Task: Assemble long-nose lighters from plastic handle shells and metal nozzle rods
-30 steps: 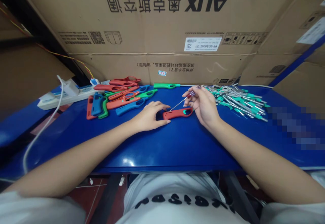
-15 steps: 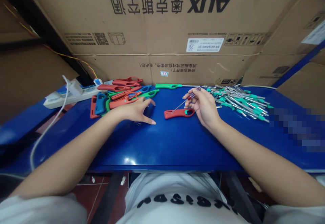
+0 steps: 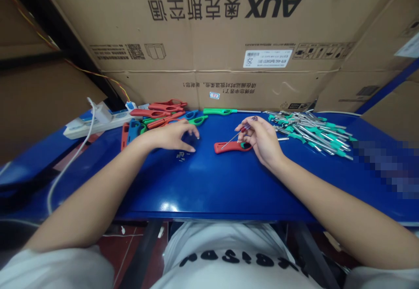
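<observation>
The red lighter casing (image 3: 233,146) lies flat on the blue counter (image 3: 209,188), around the middle, with its looped end to the right by the right hand (image 3: 263,137). That hand grips a slim screwdriver (image 3: 231,140) by its clear and red handle, the shaft slanting down to the left and the tip over the casing's left part; whether the tip bears on it is too fine to tell. The left hand (image 3: 175,135) is open, thumb and fingers parted, with nothing visible in it. Just beside its thumb, on the near side, lie some tiny pale pieces (image 3: 180,155) — probably screws or pins.

Good handling here, I judge, calls for a light fingertip pinch on such small pieces, one at a time. The screwdriver looks best held quiet and more upright whenever its tip bears down, since a slanted shaft may slip; a finger on the casing would stop it turning on the glossy surface. Coloured lighter casings (image 3: 157,106) are heaped far left, and metal tubes with green ends (image 3: 314,132) are piled to the right — both apart from the red casing.
</observation>
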Motion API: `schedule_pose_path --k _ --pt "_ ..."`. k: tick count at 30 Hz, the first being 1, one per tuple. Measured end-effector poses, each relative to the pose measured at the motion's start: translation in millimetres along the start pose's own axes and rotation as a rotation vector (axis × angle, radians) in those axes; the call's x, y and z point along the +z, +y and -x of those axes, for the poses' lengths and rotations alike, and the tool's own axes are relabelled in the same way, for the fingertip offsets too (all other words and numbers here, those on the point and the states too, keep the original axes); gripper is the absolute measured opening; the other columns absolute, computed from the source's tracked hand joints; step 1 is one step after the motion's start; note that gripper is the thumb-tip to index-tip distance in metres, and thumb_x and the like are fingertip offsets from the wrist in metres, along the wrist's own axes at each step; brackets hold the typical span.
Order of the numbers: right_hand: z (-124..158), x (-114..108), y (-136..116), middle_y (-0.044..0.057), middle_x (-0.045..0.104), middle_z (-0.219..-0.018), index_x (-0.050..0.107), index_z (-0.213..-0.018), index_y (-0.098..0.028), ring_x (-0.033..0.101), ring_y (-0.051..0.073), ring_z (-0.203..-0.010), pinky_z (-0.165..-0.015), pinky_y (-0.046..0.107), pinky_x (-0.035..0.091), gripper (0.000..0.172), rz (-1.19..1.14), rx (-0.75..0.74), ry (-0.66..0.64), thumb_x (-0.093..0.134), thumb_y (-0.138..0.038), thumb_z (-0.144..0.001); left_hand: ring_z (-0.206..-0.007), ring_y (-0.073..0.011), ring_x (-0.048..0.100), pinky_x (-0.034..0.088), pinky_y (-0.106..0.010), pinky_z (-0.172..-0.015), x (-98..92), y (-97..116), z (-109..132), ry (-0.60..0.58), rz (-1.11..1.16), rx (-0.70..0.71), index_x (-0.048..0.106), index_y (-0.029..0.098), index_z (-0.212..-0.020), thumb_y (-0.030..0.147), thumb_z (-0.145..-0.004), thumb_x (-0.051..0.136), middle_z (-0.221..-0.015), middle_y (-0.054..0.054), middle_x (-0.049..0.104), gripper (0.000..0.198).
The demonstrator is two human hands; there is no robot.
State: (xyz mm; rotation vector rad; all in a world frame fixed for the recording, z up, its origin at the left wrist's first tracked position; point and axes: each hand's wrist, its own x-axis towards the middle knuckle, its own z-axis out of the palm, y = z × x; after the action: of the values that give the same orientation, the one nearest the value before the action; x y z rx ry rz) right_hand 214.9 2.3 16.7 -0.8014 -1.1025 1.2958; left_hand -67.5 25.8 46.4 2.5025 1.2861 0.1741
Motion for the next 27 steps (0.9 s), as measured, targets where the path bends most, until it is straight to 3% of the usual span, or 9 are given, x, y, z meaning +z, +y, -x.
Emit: schedule_pose_path --k 3,7,11,17,27 --pt "1 1 0 0.001 0.07 -0.074 0.059 -0.081 -0.02 0.062 0.01 -0.055 -0.054 0.024 0.053 0.016 -0.019 -0.012 -0.009 0.066 -0.034 -0.084 -0.098 -0.0203 0.062 0.049 -0.029 -0.081 6.1 19 -3 0.176 0.12 0.178 0.071 0.02 -0.11 0.047 -0.086 0.069 -0.11 -0.007 0.066 0.036" --pt "2 3 -1 0.0 0.07 -0.075 0.058 -0.082 -0.02 0.062 0.011 -0.056 -0.055 0.024 0.054 0.016 -0.039 -0.033 -0.029 0.066 -0.035 -0.085 -0.09 -0.0172 0.063 0.05 -0.028 -0.078 19.3 45 -3 0.184 0.221 0.297 0.072 0.021 -0.109 0.041 -0.085 0.075 -0.108 -0.005 0.07 0.032" --pt "4 4 -3 0.0 0.07 -0.075 0.058 -0.082 -0.021 0.062 0.011 -0.056 -0.056 0.025 0.055 0.019 -0.034 -0.043 -0.039 0.066 -0.037 -0.086 -0.089 -0.017 0.065 0.051 -0.029 -0.082 31.7 59 -1 0.236 0.256 0.299 0.074 0.02 -0.105 0.034 -0.087 0.074 -0.103 -0.005 0.07 0.022" --pt "4 3 -2 0.0 0.069 -0.074 0.058 -0.082 -0.02 0.063 0.011 -0.056 -0.056 0.025 0.055 0.021 -0.047 -0.039 -0.05 0.067 -0.039 -0.085 -0.073 -0.013 0.061 0.049 -0.025 -0.068 44.8 66 -3 0.362 0.272 0.267 0.076 0.019 -0.1 0.033 -0.091 0.069 -0.092 -0.004 0.071 0.018" --pt "7 3 -7 -0.001 0.068 -0.075 0.058 -0.083 -0.022 0.062 0.011 -0.056 -0.055 0.026 0.055 0.025 -0.024 -0.137 -0.087 0.069 -0.044 -0.087 -0.076 -0.0158 0.065 0.049 -0.027 -0.07 46.7 65 -2 0.418 0.182 0.286 0.077 0.02 -0.087 0.034 -0.092 0.068 -0.084 -0.004 0.073 0.018"
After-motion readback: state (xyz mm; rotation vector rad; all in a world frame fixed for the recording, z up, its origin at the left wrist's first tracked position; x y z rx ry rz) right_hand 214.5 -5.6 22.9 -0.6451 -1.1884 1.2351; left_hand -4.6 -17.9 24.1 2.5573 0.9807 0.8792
